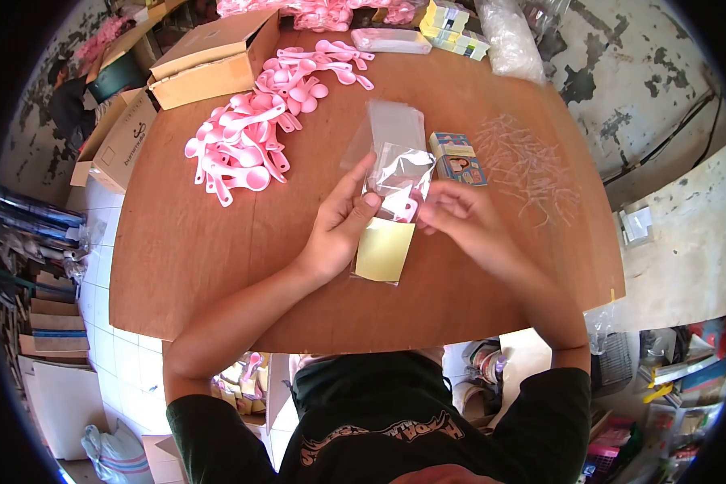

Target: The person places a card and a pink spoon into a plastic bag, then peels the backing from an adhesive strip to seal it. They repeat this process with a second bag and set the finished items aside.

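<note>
My left hand is closed around the left side of a clear plastic bag, thumb across its front. Inside the bag are a pale yellow card at the lower end and part of a pink spoon, its other end hidden by glare. My right hand pinches the bag's right edge with bent fingers. Just beyond lies a stack of flat clear bags. To the right of the bag sits a small stack of blue printed cards.
Pink measuring spoons are heaped at the left, near a cardboard box. Thin clear strips lie scattered at the right. Yellow card bundles and a plastic roll stand at the back of the wooden table.
</note>
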Motion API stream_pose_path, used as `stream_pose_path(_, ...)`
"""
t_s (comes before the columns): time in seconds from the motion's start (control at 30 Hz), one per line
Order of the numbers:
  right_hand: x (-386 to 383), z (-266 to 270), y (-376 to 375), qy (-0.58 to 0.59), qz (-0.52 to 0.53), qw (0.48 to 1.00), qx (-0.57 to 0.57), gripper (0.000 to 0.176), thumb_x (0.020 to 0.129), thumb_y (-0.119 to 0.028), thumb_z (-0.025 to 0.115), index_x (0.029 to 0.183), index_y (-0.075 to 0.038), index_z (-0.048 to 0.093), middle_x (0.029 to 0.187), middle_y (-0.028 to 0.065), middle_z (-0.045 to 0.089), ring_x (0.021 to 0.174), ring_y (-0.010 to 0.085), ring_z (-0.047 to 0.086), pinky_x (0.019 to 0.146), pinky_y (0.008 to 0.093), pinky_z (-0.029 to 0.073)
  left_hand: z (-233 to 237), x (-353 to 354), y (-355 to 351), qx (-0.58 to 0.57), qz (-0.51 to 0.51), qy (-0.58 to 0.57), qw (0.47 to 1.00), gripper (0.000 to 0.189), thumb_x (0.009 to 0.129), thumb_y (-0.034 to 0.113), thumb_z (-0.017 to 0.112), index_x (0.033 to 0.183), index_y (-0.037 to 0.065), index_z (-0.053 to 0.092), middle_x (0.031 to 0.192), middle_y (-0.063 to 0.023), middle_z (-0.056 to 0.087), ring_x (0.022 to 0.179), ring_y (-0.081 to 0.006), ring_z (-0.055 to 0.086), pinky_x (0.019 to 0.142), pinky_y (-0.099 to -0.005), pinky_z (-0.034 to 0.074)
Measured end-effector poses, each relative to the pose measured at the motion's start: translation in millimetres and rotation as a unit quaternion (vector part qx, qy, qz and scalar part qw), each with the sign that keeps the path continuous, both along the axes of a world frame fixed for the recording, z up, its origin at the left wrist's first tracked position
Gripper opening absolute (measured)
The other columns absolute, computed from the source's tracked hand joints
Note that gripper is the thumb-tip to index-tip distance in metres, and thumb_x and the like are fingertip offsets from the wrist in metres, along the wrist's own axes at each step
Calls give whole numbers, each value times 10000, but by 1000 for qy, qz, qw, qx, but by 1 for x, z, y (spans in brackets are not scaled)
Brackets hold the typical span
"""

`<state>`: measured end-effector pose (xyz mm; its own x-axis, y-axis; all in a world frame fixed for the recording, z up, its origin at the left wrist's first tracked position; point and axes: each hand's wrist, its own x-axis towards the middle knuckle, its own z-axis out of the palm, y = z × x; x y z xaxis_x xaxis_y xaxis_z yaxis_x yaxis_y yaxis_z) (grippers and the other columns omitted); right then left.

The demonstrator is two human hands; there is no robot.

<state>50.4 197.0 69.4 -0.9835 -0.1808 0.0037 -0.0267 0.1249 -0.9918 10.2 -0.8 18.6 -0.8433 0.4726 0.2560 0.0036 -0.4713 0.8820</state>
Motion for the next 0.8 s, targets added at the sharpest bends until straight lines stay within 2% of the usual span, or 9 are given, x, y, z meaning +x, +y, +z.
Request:
stream_pose_path(0.07, 1, -7, -11, 2, -11, 1000, -24, 243, 908, -161, 636, 1067, 22, 630, 923, 56, 681, 808, 92, 626, 709, 238, 498, 2, 2, 0, 1, 13, 21, 1000, 524, 1007, 141, 435, 1462, 13, 210, 1177, -130, 593, 996, -150, 603, 834, -277, 500)
stream_pose_path(0.13, 0, -9, -16, 45, -51, 997, -31, 211, 916, -152, 626, 1030, 25, 639, 885, 50, 679, 767, 77, 614, 675, 231, 489, 11, 6, -5, 14, 8, -2, 1000, 425, 996, 152, 475, 1373, -16, 372, 1099, -118, 636, 948, -140, 619, 823, -274, 506)
stream_pose_path(0.17, -1, -11, -16, 45, -49, 997, -33, 211, 916, -152, 626, 1030, 25, 639, 885, 50, 679, 767, 77, 614, 675, 231, 489, 8, 4, -6, 12, 10, -1, 1000, 425, 996, 152, 475, 1373, -16, 372, 1099, -118, 636, 948, -140, 619, 823, -274, 506)
stream_pose_path(0.23, -4, -16, -16, 56, -63, 993, -80, 195, 918, -138, 624, 1022, 25, 647, 893, 54, 673, 778, 82, 613, 670, 227, 489, 2, -5, -9, -57, 61, 38, 996, 293, 980, 160, 520, 1196, -36, 543, 1002, -104, 673, 900, -131, 634, 796, -266, 514)
stream_pose_path(0.33, -6, -22, -16, 107, -67, 989, -79, 177, 914, -113, 624, 1028, 20, 652, 900, 55, 668, 780, 90, 611, 667, 229, 490, 5, -8, -15, -61, 51, 36, 996, 234, 973, 158, 538, 1062, -41, 622, 962, -94, 685, 877, -110, 632, 769, -256, 518)
stream_pose_path(0.43, -9, -26, -15, 122, -66, 986, -90, 156, 912, -88, 621, 1017, 21, 661, 919, 55, 661, 767, 100, 608, 665, 232, 491, 0, -13, -15, -92, 73, 101, 988, 215, 973, 137, 532, 1071, -31, 626, 958, -87, 687, 874, -100, 628, 769, -250, 515)
stream_pose_path(0.57, -15, -31, -7, 113, -42, 987, -102, 123, 920, -48, 593, 992, 15, 670, 954, 62, 654, 779, 110, 609, 680, 240, 493, -1, -17, -17, -105, 80, 98, 986, 200, 970, 111, 530, 1084, -19, 633, 977, -78, 687, 893, -98, 624, 792, -250, 506)
stream_pose_path(0.63, -21, -37, 0, 173, 24, 981, -86, 124, 923, -6, 564, 976, 12, 674, 994, 75, 645, 833, 121, 615, 714, 246, 495, -3, -20, -19, -114, 91, 150, 978, 186, 964, 52, 513, 1078, -9, 647, 996, -70, 685, 924, -105, 620, 809, -250, 497)
stream_pose_path(0.8, -23, -40, 1, 203, 26, 978, -46, 148, 917, 40, 538, 972, 13, 673, 1000, 84, 642, 898, 136, 619, 769, 255, 493, -8, -24, -24, -135, 67, 171, 974, 212, 947, -24, 476, 1052, -13, 659, 1020, -62, 679, 937, -110, 615, 825, -255, 493)
